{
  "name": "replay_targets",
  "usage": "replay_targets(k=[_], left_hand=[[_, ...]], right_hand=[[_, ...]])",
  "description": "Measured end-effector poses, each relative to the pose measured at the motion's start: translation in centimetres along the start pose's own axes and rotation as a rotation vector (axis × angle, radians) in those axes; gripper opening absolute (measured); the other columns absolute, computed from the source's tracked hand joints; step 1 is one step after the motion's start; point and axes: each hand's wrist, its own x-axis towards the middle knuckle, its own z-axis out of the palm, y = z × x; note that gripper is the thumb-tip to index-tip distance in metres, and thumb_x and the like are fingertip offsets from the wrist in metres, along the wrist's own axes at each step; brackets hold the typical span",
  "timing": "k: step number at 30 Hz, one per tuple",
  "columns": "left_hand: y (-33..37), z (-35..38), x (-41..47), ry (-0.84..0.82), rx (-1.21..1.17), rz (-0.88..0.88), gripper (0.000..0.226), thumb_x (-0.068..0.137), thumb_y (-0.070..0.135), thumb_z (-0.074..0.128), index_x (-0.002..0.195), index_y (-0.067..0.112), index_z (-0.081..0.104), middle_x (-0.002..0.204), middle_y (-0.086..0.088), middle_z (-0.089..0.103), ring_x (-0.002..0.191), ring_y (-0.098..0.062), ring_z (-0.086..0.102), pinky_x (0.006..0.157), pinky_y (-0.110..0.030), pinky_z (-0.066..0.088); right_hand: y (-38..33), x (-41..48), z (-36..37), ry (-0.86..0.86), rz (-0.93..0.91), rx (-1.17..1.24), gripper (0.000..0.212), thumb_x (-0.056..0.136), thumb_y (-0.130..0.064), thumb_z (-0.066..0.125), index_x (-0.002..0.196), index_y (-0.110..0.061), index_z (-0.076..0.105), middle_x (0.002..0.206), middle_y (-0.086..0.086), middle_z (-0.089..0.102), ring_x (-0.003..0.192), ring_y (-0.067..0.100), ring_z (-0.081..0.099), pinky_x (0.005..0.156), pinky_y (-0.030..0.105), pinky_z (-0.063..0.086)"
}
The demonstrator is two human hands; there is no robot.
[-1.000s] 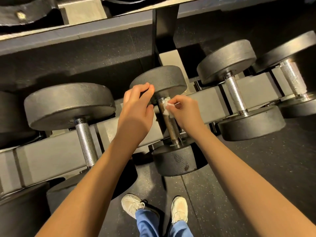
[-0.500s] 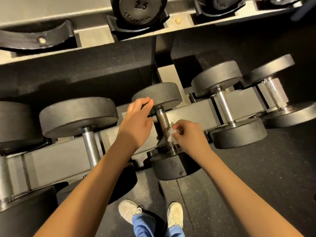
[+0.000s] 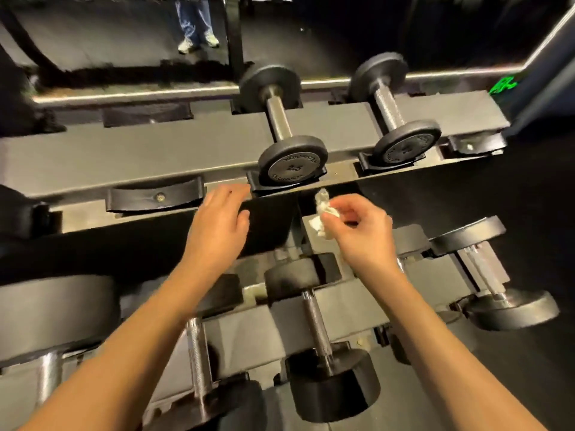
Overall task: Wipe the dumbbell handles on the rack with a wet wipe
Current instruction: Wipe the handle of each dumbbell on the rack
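My right hand pinches a crumpled white wet wipe in the air, just below the front plate of the 2.5 dumbbell on the upper shelf. That dumbbell's steel handle is bare. My left hand hangs with relaxed fingers near the upper shelf's front rail, holding nothing. Below my hands, the small dumbbell on the lower shelf shows its knurled handle, untouched.
A second small dumbbell lies right of the 2.5 one. Empty black cradles sit left on the upper shelf. Larger dumbbells fill the lower shelf. A mirror behind the rack reflects a person's legs.
Both hands have left the lower dumbbell and risen to the upper shelf. The view has tilted up, bringing the upper row and the mirror into sight. The wipe stays in my right hand.
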Motion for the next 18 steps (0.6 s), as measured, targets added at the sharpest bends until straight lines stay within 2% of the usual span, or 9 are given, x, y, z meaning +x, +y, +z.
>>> replay_targets(k=[4,11,15,18], left_hand=[[-2.9,-1.1,5.8,-0.003,0.12,0.019,0.041,0.093,0.012,0.055,0.133,0.006,0.05,0.133,-0.011,0.051,0.122,-0.027,0.046,0.104,-0.041,0.037],[-6.9,0.1,13.0,-0.098,0.252,0.042,0.052,0.096,0.029,0.051,0.142,0.007,0.041,0.147,-0.009,0.041,0.132,-0.029,0.037,0.108,-0.042,0.03],[-9.3,1.1,14.5,-0.07,0.368,0.143,0.059,0.092,0.05,0.035,0.133,0.012,0.054,0.132,-0.006,0.055,0.114,-0.03,0.045,0.096,-0.043,0.035],[-10.1,1.3,14.8,0.008,0.379,0.207,0.057,0.09,0.051,0.036,0.127,0.013,0.058,0.123,-0.003,0.058,0.104,-0.027,0.043,0.09,-0.039,0.03]], right_hand=[[-3.4,4.8,1.3,0.065,-0.13,0.025,0.007,0.086,-0.016,0.068,0.09,-0.022,0.066,0.082,-0.014,0.064,0.075,-0.007,0.058,0.066,0.008,0.045],[-5.6,11.6,4.1,0.075,-0.188,-0.065,0.004,0.09,-0.016,0.063,0.089,-0.021,0.064,0.078,-0.015,0.06,0.071,-0.015,0.053,0.061,0.002,0.041],[-4.6,14.9,5.6,0.05,-0.149,-0.235,0.003,0.09,-0.019,0.063,0.09,-0.02,0.065,0.075,-0.015,0.057,0.068,-0.003,0.053,0.054,0.009,0.038],[-3.7,17.2,6.3,0.044,-0.118,-0.32,0.003,0.089,-0.018,0.063,0.089,-0.016,0.066,0.073,-0.014,0.054,0.067,0.0,0.049,0.055,0.012,0.037]])
